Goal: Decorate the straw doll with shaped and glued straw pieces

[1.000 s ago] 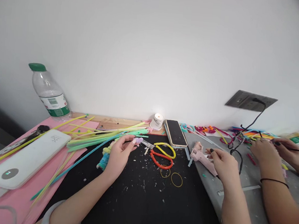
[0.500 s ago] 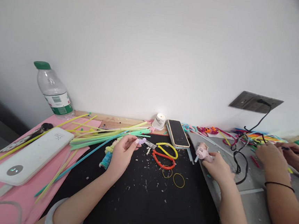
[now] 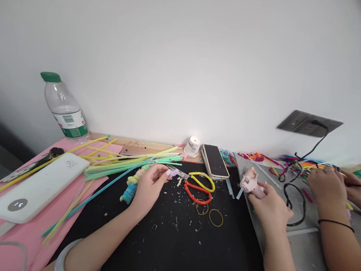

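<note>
Fingers of the right hand (image 3: 270, 208) have closed around the pink glue gun (image 3: 248, 183), which a second ago lay ungripped beside them, so both hands are now occupied. That hand reaches palm-down over the left edge of the grey board (image 3: 311, 252); the left hand (image 3: 149, 185) pinches a purple fuzzy piece (image 3: 173, 173) near the scissors (image 3: 183, 175).

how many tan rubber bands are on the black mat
2: one band by the scissors' orange handle, another band just right of it, slightly nearer the wearer. More could be hidden under things.
</note>
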Motion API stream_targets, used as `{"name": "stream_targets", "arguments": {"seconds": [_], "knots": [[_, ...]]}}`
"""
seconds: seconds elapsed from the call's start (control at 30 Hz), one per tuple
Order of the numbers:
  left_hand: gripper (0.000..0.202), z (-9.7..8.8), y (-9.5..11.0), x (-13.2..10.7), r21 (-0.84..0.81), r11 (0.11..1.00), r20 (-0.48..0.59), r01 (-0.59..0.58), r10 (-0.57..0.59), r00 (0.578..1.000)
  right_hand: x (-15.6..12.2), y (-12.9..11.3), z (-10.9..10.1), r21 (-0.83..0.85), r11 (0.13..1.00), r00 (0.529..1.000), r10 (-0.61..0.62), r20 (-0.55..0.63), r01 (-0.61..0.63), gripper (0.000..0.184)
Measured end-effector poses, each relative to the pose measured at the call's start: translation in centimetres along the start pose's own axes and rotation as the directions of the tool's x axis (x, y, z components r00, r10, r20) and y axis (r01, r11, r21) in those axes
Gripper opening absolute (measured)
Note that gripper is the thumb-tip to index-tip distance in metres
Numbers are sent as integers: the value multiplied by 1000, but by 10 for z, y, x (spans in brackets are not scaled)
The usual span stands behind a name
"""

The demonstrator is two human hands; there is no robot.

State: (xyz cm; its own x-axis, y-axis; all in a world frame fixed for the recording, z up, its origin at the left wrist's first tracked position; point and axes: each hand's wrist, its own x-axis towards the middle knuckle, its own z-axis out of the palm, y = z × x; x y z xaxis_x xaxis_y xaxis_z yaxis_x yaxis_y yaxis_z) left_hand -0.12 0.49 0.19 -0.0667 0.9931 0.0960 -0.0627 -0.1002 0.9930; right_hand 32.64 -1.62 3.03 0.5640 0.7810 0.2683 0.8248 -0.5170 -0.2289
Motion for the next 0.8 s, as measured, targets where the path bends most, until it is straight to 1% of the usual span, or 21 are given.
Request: {"name": "stream_targets", "arguments": {"seconds": [0.07,0.13,0.2,0.23,0.27,0.3,0.37,0.4,0.43,0.47,0.5,0.53,0.57,0.6,0.63,0.67,0.7,0.73,0.8], "knots": [[19,0,-1,0,1,1000,5,-3,3,1000,0,-1,0,23,1000,998,-18,-53,20,44],[19,0,-1,0,1,1000,12,-5,5,1000,-1,-5,0,104,992,990,-54,-129,68,46],[19,0,-2,0,0,1000,17,-7,7,1000,-3,-12,-1,261,950,972,-122,-200,173,48],[18,0,-2,0,0,1000,21,-10,10,1000,-5,-15,-1,355,906,963,-160,-218,231,49],[18,1,-2,0,1,1000,24,-16,16,1000,-6,-19,-2,444,853,957,-197,-214,275,48],[17,1,-2,0,2,1000,30,-23,23,999,-8,-23,-3,519,803,955,-227,-189,294,47],[16,1,-2,0,18,999,40,-45,44,998,-11,-31,-4,622,740,960,-267,-80,257,41],[15,1,-2,0,39,998,41,-57,56,998,-13,-35,-5,659,721,956,-295,8,217,37],[14,1,-2,-1,68,995,40,-68,66,997,-14,-39,-5,692,701,935,-337,109,172,34],[14,1,-2,-1,102,992,39,-78,74,996,-16,-44,-6,723,679,895,-394,211,128,32],[13,1,-2,-1,136,987,42,-85,80,996,-19,-49,-6,752,653,834,-460,303,87,31],[12,1,-3,-2,166,982,49,-93,86,995,-21,-54,-7,778,626,763,-530,370,57,31],[11,1,-3,-2,187,977,61,-102,92,994,-24,-60,-7,797,603,701,-584,409,36,30],[10,1,-4,-2,201,973,75,-113,100,992,-27,-66,-6,809,588,650,-622,436,20,31],[9,0,-5,-2,213,969,90,-126,108,990,-30,-71,-6,819,573,611,-653,448,12,33],[8,0,-5,-2,222,965,102,-138,118,988,-33,-76,-4,824,566,578,-674,460,5,34],[7,0,-6,-3,232,961,111,-149,126,986,-36,-79,-3,825,565,555,-687,469,1,35],[7,0,-6,-3,242,957,119,-157,131,984,-38,-81,-1,823,567,540,-694,477,2,36],[7,0,-6,-3,265,949,132,-171,140,981,-41,-83,2,810,586,527,-692,493,11,35]]}}
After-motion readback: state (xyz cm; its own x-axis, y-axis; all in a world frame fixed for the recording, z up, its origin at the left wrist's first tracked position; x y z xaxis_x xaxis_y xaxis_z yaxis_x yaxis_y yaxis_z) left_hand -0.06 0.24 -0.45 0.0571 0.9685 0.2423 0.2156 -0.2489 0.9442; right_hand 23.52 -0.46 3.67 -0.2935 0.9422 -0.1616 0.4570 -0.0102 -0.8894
